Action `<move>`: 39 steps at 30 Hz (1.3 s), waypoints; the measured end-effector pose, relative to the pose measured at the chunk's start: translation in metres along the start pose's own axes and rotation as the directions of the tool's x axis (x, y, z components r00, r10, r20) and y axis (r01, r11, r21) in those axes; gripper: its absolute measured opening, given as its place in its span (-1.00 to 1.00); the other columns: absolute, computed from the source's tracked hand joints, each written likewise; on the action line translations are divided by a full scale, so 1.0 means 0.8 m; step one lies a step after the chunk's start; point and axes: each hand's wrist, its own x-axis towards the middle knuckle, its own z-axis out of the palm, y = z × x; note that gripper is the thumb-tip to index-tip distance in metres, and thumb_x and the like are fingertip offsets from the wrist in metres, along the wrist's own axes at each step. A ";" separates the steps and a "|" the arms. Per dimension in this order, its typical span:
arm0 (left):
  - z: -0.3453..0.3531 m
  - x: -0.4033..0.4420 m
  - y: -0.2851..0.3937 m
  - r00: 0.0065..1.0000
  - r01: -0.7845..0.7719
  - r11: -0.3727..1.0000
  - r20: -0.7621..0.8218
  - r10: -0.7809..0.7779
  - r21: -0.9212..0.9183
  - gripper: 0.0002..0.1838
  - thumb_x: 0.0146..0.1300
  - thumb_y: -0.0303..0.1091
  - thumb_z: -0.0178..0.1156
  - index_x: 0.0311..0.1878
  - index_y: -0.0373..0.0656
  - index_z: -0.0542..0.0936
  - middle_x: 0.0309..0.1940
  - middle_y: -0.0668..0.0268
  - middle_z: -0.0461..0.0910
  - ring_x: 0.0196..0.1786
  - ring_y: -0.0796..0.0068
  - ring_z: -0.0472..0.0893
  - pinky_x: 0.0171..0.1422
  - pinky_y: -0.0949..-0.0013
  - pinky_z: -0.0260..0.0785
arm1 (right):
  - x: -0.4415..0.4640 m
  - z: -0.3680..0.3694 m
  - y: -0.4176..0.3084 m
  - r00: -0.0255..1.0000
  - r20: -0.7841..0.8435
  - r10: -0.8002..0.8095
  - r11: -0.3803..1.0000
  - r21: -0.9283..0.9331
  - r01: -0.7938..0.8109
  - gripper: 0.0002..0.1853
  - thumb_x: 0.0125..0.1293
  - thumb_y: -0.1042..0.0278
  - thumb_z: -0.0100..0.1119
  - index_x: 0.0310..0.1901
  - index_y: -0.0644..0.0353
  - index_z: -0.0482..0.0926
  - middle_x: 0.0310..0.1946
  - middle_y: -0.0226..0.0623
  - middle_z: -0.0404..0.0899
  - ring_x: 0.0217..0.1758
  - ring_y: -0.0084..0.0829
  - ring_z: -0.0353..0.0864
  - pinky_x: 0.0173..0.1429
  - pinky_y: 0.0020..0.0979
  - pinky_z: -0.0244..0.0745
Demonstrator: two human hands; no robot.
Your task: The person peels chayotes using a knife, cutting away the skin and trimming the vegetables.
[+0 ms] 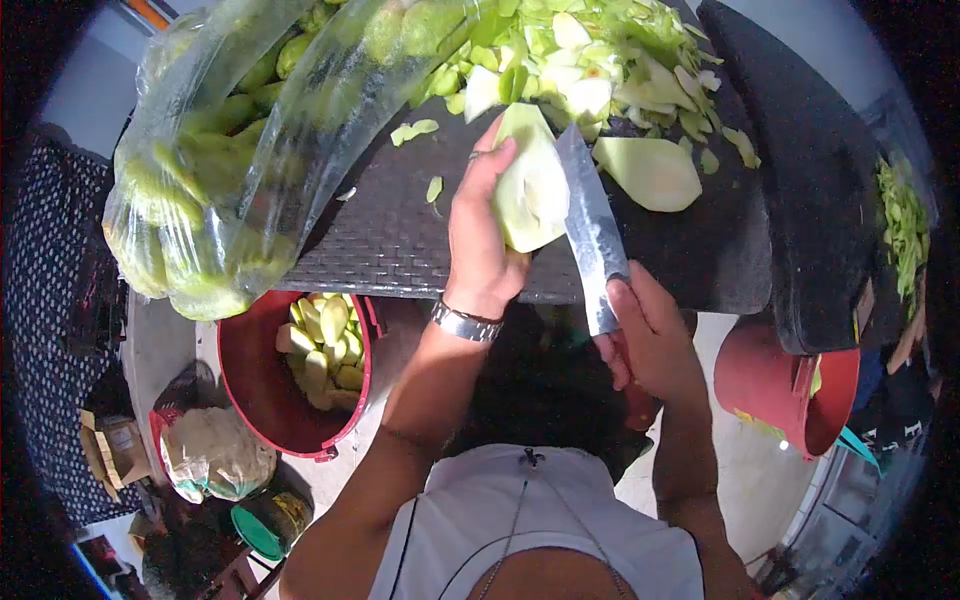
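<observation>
Below, a red tub (248, 362) holds pale pieces (326, 335); left grip (480, 235) clasps peeled fruit (522, 165), right grip (655, 335) a knife (592, 225).

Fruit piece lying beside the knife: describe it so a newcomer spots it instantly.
Find the dark table. Just right of the knife, at the near edge of the peelings, lies the fruit piece. It's pale green, smooth and far bigger than the peelings, and lies loose, unlike the piece held in the left hand.
</observation>
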 end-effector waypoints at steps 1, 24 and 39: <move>0.001 -0.001 -0.001 1.000 -0.013 1.000 -0.005 0.013 -0.006 -0.42 0.48 -0.16 0.08 0.48 -0.21 0.36 0.16 0.27 0.61 0.15 0.42 0.65 0.24 0.33 0.51 | -0.002 0.001 0.004 1.000 0.024 -0.005 0.999 0.039 0.004 -0.75 0.67 0.16 -0.18 -0.07 0.15 0.39 -0.63 -0.40 0.43 -0.75 -0.55 0.35 -0.67 -0.45 0.30; 0.024 -0.019 -0.048 0.999 -0.042 0.998 -0.004 0.042 -0.040 -0.41 0.54 -0.19 0.01 0.55 -0.12 0.20 0.10 0.13 0.55 -0.02 0.29 0.68 0.00 0.08 0.67 | 0.002 0.043 0.020 0.997 0.053 -0.056 0.810 0.587 0.014 -0.62 0.69 0.01 -0.25 0.23 0.12 0.34 -0.66 -0.34 0.37 -0.84 -0.56 0.26 -0.73 -0.46 0.36; 0.008 -0.017 -0.038 0.991 0.095 0.995 0.098 -0.093 -0.015 -0.42 0.32 -0.30 0.14 0.40 -0.17 0.33 0.06 0.05 0.58 0.00 0.11 0.70 -0.01 -0.07 0.66 | -0.019 -0.005 -0.006 0.975 -0.061 0.214 0.801 0.582 -0.140 -0.57 0.56 0.05 0.09 0.25 0.17 0.42 -0.52 -0.45 0.42 -0.78 -0.64 0.28 -0.74 -0.53 0.21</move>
